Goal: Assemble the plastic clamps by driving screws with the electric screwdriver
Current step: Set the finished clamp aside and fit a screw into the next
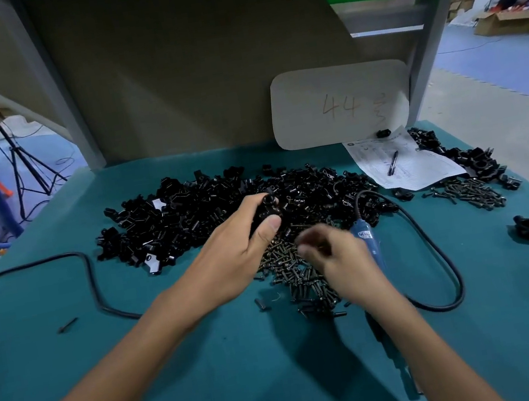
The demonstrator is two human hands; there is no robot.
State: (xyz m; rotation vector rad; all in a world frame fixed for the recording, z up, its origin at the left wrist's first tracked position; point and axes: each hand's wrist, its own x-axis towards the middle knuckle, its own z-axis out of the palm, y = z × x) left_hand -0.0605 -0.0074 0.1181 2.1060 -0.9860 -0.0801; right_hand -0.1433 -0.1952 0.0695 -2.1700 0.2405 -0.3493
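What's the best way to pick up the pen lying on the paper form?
Pinch the pen across the middle of its barrel, coming straight down from above. It lies flat and slanted on the paper form, with both long sides free and nothing on top.

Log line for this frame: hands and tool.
left hand: grips clamp | right hand: blurred, over screw pile, grip unclear | screwdriver: beside right hand

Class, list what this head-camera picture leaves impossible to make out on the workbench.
- Right hand, head view: fingers motion-blurred; whether they pinch anything is unclear.
- Electric screwdriver: lower end hidden behind that hand's wrist.
- Clamp: mostly covered by the left hand.
- Paper sheet: print too small to read.
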